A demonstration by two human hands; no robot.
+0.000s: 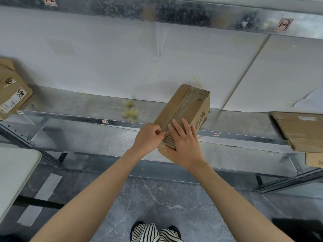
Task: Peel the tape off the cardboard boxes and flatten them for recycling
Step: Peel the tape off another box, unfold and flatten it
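Head view, the only one I have. The cardboard box [190, 109] lies on its long side, angled across the front edge of the metal shelf [78, 105], with its far end on the shelf and its near end hanging out over the edge toward me. A torn band of exposed corrugation runs down the middle of its top face. Left hand [148, 137]: fingers curled, thumb and forefinger pinched together on a small end of tape [165, 132] at the near part of that band; the tape itself is thin and hard to make out. Right hand [185, 144]: fingers straight and spread, lying flat on the top face just beside the pinch, with the thumb against the box's near end; it grips nothing. The two hands nearly touch. Yellowish tape scraps [130, 110] lie on the shelf just left of the box. A second closed box [12, 95], marked with black scribbles, sits at the shelf's far left end. Flattened cardboard [300, 130] overhangs the shelf at far right, with another box edge [314, 159] beneath it. Below: grey marbled floor [174, 206], a white worktop corner [14, 172] at left, and striped trousers [150, 233] at the bottom edge.
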